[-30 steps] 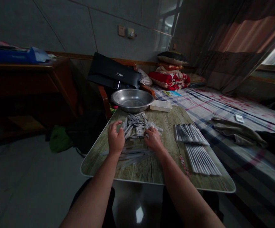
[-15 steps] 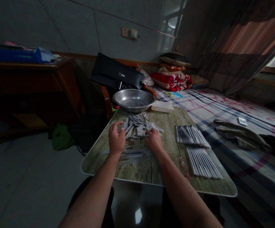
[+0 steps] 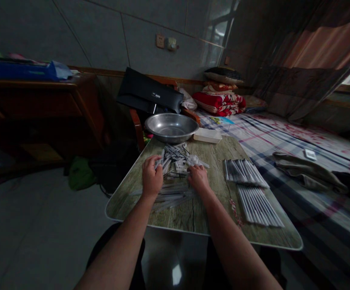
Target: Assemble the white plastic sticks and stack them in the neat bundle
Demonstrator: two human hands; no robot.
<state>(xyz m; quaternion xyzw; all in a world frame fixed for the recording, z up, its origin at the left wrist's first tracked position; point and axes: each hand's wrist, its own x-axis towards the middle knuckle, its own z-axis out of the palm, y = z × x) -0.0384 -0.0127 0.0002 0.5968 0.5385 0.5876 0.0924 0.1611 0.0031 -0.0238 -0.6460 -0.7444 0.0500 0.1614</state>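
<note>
A loose heap of slim whitish and grey plastic pieces, looking like pen parts, lies mid-table. Against its left side rests my left hand, thumb and curved fingers apart around the edge pieces. My right hand bends over the heap's near right side; its fingers touch pieces there, and the fingertips are partly hidden. Long translucent tubes lie flat between my wrists, closer to me. To the right are a row of dark-tipped pen-like sticks and, below it, a row of white tubes.
A metal basin and a shallow white tray stand at the far end of the wood-patterned table. A pink-red beaded strand lies near the right rows. A bed flanks the right; a dark cabinet stands left.
My left hand has shifted slightly right and its fingers curve more closely around the edge pieces. My right hand has drawn its fingers in and sits slightly nearer me.
</note>
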